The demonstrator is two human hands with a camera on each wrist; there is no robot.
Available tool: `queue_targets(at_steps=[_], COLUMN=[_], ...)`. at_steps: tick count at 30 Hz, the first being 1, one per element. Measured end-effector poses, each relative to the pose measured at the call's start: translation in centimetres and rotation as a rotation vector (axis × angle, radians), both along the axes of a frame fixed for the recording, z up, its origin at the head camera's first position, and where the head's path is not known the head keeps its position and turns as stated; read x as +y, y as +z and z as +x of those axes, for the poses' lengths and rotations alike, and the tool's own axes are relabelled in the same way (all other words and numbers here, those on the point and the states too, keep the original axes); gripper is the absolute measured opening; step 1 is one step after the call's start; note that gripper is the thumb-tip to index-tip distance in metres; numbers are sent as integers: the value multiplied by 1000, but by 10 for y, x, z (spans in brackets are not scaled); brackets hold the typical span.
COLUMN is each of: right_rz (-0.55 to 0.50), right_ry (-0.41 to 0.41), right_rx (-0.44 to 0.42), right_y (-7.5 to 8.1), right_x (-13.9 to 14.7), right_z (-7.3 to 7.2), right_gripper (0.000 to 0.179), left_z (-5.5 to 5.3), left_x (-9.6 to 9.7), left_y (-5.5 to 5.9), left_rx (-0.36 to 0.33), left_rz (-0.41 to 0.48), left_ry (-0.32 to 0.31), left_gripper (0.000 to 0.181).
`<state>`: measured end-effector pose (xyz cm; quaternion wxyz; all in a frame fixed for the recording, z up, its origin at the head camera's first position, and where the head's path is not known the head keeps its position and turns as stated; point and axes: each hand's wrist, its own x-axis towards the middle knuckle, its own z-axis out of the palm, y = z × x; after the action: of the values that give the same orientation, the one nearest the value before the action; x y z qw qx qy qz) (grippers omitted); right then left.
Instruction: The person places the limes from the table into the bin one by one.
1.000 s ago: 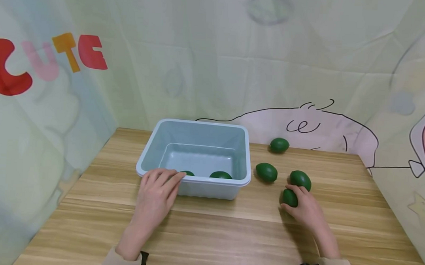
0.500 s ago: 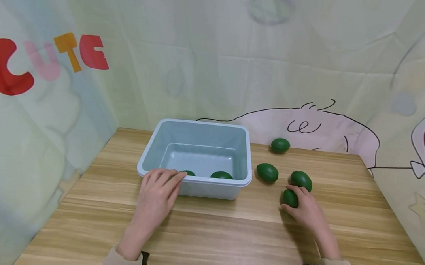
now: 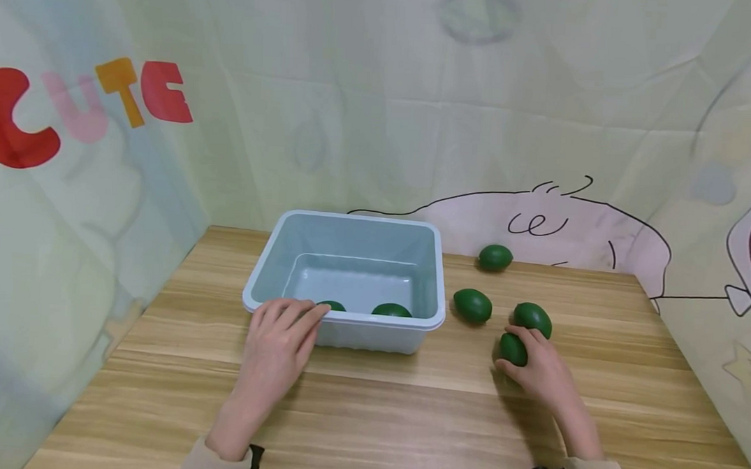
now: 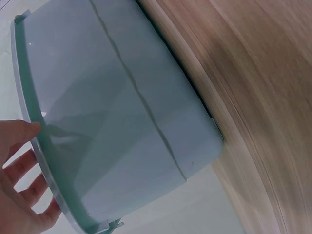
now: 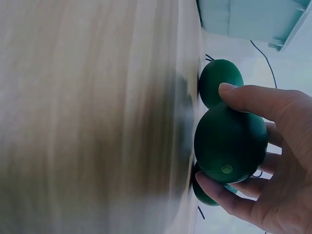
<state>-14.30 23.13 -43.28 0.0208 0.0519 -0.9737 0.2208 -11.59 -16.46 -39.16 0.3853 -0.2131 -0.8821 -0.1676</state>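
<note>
My left hand grips the front rim of a light blue plastic basin near its left corner. In the left wrist view the thumb lies on the outer side of the rim, with the other fingers behind it. Two green limes show partly over the front wall, inside the basin. On the right, my right hand holds another dark green lime between thumb and fingers, low at the tabletop. A second lime sits right behind the held one.
Between the basin and the right hand lies a lime; one more lime is at the back edge of the wooden table. A printed cloth backdrop rises behind the table and along its sides.
</note>
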Motion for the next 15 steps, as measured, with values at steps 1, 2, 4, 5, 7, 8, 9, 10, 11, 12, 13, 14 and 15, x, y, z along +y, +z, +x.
queue_targets(at_steps=[1, 2, 4, 5, 7, 8, 9, 10, 11, 12, 13, 14, 15], right_rz=[0, 1, 4, 5, 4, 3, 1, -3, -8, -11, -14, -18, -21], right_ry=[1, 0, 3, 4, 7, 10, 14, 19, 24, 26, 28, 29, 29], right_rx=[-1, -2, -3, -3, -1, 1, 3, 7, 12, 17, 24, 31, 38], right_y=[0, 0, 1, 1, 2, 3, 3, 4, 5, 6, 7, 8, 9], right_x=[0, 0, 0, -1, -1, -1, -1, -2, -2, -2, -2, -2, -2], right_z=[0, 0, -1, -1, -1, -1, -1, -2, -2, -2, -2, -2, -3], right_gripper=[61, 61, 62, 62, 62, 61, 61, 61, 61, 61, 61, 61, 60], left_z=[0, 0, 0, 1, 1, 1, 1, 1, 1, 1, 1, 1, 1], left_x=[0, 0, 0, 0, 0, 0, 0, 0, 0, 0, 0, 0, 0], left_y=[0, 0, 0, 0, 0, 0, 1, 1, 1, 1, 1, 1, 1], left_rx=[-1, 2, 1, -3, -13, -18, -25, -30, -33, -33, -33, -30, -27], left_rz=[0, 1, 1, -1, -5, -6, -7, -7, -6, -4, -2, -1, 0], left_ry=[-1, -2, -2, 0, 5, 8, 11, 12, 13, 12, 11, 10, 8], left_gripper=[25, 25, 25, 25, 25, 25, 25, 25, 25, 25, 25, 25, 25])
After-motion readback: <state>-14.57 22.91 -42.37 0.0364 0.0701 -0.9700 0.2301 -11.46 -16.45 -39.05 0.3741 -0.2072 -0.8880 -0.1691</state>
